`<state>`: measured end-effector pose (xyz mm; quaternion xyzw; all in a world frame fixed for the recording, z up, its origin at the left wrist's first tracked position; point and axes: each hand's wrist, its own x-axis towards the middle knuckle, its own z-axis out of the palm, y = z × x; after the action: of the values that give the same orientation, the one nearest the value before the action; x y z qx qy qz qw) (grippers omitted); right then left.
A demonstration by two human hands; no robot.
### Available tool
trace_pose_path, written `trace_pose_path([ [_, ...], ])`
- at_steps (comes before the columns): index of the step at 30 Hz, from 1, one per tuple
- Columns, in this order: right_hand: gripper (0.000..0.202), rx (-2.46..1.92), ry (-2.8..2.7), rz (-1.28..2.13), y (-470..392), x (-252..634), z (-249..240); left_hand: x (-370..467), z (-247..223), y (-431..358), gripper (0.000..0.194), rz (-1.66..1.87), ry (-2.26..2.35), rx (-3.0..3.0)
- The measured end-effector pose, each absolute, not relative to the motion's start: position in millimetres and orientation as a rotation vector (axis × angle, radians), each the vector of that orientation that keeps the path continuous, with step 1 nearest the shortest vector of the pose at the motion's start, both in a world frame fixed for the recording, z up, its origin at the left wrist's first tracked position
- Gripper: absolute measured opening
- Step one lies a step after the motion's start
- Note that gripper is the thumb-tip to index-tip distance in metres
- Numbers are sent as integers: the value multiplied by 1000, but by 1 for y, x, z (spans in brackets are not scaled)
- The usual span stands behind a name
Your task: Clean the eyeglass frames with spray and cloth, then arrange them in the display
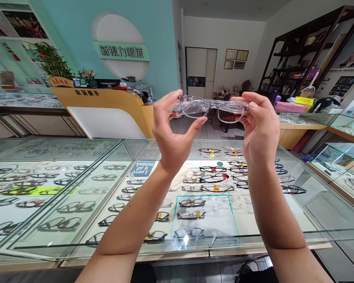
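A pair of eyeglasses point(213, 107) with a clear, dark-speckled frame is held up in front of me, above the glass display case point(147, 151). Around its left end are the fingers of my left hand point(175, 131), its thumb at the lower rim of the left lens. My right hand point(261, 125) pinches the other end near the hinge. Clear plastic seems to lie about the frame. The lenses face away from or toward me; I cannot tell which. Below, rows of eyeglasses point(213, 169) lie inside the case.
A yellow counter point(106, 98) with a plant point(51, 61) stands at the back left. Another glass case point(342, 157) is at the right. Dark shelves point(300, 51) rise at the back right. A blue printed card point(143, 169) lies in the near case.
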<state>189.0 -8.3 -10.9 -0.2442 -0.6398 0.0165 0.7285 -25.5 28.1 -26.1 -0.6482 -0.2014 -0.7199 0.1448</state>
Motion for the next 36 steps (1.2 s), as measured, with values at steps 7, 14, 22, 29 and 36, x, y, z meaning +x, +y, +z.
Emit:
trace_pose_path([
  [7, 20, -689, -1517, -334, -46, 177, 5, -25, -22, 21, 77, -2002, -583, -1873],
  [14, 13, -777, -1632, -334, -42, 177, 5, -29, -21, 14, 81, -1924, -581, -2019],
  [22, 11, -746, -1701, -161, -41, 184, 8, -26, -20, 11, 74, -1966, -543, -2142],
  [29, 10, -715, -1734, 228, -40, 191, 11, -28, -13, 14, 77, -1998, -374, -2407],
  [36, 13, -668, -1695, 671, -41, 192, 13, -30, -10, 17, 77, -2033, -276, -2496],
])
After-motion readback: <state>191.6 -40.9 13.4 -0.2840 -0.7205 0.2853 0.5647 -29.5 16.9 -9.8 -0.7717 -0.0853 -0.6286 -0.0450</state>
